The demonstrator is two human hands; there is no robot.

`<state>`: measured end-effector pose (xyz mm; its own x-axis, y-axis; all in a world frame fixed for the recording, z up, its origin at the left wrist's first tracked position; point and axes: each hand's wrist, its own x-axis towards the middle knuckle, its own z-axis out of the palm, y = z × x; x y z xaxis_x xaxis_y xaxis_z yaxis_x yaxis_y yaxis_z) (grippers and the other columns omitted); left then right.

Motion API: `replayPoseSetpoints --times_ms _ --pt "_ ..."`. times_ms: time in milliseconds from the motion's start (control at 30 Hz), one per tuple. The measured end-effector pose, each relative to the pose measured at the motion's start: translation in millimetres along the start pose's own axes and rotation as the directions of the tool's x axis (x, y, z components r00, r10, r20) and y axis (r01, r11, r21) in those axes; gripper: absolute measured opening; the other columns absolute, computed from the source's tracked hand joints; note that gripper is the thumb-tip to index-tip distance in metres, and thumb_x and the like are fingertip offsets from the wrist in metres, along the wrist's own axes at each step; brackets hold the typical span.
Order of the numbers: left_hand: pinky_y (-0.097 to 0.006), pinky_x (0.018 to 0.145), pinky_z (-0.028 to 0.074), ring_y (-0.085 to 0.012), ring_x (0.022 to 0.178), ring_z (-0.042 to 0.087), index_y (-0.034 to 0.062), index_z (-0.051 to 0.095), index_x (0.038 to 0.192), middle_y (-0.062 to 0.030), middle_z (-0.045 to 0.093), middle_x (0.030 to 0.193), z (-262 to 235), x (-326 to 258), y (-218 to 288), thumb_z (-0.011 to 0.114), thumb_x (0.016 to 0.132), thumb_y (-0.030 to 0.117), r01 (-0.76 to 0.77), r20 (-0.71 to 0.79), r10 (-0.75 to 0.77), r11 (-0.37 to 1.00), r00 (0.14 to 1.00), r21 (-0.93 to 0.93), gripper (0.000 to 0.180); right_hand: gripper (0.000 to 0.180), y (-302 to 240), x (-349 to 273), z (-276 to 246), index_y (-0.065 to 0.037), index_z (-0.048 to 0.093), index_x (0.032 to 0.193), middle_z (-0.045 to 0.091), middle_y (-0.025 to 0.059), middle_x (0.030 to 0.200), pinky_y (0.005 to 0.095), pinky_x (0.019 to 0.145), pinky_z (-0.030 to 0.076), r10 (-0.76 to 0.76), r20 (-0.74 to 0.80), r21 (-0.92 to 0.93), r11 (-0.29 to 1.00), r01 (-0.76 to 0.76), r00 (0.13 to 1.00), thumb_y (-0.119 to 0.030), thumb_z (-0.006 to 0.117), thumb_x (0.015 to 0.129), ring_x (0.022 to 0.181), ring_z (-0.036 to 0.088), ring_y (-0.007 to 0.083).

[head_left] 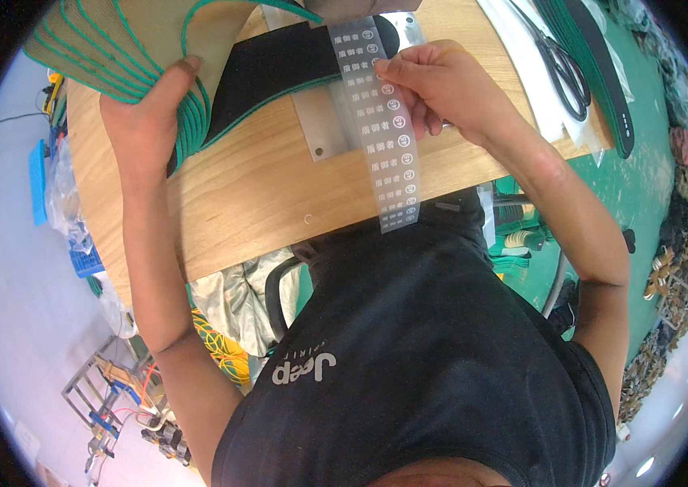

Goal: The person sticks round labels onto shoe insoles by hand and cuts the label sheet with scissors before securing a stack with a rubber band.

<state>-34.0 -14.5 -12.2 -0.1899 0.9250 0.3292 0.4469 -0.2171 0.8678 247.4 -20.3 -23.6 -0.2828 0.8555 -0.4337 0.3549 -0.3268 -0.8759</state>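
A translucent label strip (pixel 379 122), printed with rows of small white marks, runs from the 12 o'clock edge of the view down over the near edge of the wooden surface (pixel 254 195), its lower end hanging free against the person's dark shirt. The right hand (pixel 441 89) pinches the strip's right margin near its upper part, fingers (pixel 388 71) together on it. Beneath the strip lie a black insole with green edging (pixel 279 65) and a pale metal plate (pixel 319 130). At 10 o'clock the left hand (pixel 145 122) grips a fanned stack of tan insoles with green rims (pixel 100 40), thumb on top and fingers clamped round the stack's edge. At 2 o'clock, scissors (pixel 563 69) rest on clear plastic sheets (pixel 522 57), beside a further pile of dark insoles (pixel 603 73) at the surface's right edge.
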Motion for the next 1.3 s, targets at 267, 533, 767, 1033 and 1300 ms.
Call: replayPoseSetpoints --times_ms 267,533,767,1033,1300 --pt "-0.029 0.074 0.047 -0.0162 0.079 0.06 -0.0019 0.064 0.093 -0.0093 0.065 0.088 4.7 -3.6 5.9 0.075 0.068 0.021 0.092 0.131 -0.11 0.987 0.985 0.133 0.036 0.031 -0.7 -1.0 -2.4 -0.002 0.061 0.071 0.06 0.0061 0.057 0.0221 0.037 0.041 0.015 0.015 0.018 1.0 -0.015 1.0 -0.027 0.056 0.089 0.044 0.057 0.012" --pt "-0.037 0.08 0.048 -0.0333 0.089 0.062 0.0076 0.052 0.124 -0.0172 0.065 0.097 24.1 -4.1 17.2 0.079 0.061 0.023 -0.335 0.5 0.144 0.887 0.854 0.317 0.071 0.026 -6.1 -15.3 -0.8 -0.003 0.062 0.078 0.059 0.0025 0.06 0.0182 0.037 0.033 0.036 -0.018 0.041 0.999 -0.035 0.999 -0.025 0.056 0.091 0.041 0.052 0.0071" --pt "-0.038 0.08 0.047 -0.0338 0.09 0.061 0.0025 0.051 0.119 -0.0185 0.064 0.097 30.1 -4.4 23.7 0.08 0.06 0.024 -0.352 0.495 0.074 0.794 0.865 0.495 0.068 0.025 20.5 -26.3 -9.7 0.001 0.062 0.079 0.062 0.0057 0.065 0.0199 0.043 0.038 -0.165 -0.197 0.22 0.953 0.208 0.966 -0.021 0.055 0.09 0.049 0.054 0.0084" --pt "-0.031 0.071 0.049 -0.0245 0.075 0.064 0.0012 0.06 0.112 -0.0151 0.066 0.084 19.9 -3.9 22.6 0.075 0.065 0.016 -0.192 0.466 -0.003 0.908 0.885 0.371 0.051 0.024 26.4 -21.1 -21.4 -0.002 0.061 0.08 0.061 0.0037 0.066 0.0198 0.044 0.037 -0.071 -0.148 0.51 0.849 0.138 0.986 -0.021 0.052 0.092 0.052 0.054 0.0079" --pt "-0.026 0.071 0.046 -0.0123 0.074 0.059 -0.0045 0.064 0.088 -0.0063 0.066 0.083 0.8 -2.9 6.6 0.073 0.069 0.01 0.015 -0.017 -0.014 0.999 1.0 0.05 0.025 0.029 -3.4 -0.1 -6.5 -0.004 0.061 0.074 0.06 0.0044 0.059 0.0223 0.039 0.035 0.011 0.006 0.038 0.999 -0.012 1.0 -0.026 0.054 0.091 0.044 0.054 0.0101"
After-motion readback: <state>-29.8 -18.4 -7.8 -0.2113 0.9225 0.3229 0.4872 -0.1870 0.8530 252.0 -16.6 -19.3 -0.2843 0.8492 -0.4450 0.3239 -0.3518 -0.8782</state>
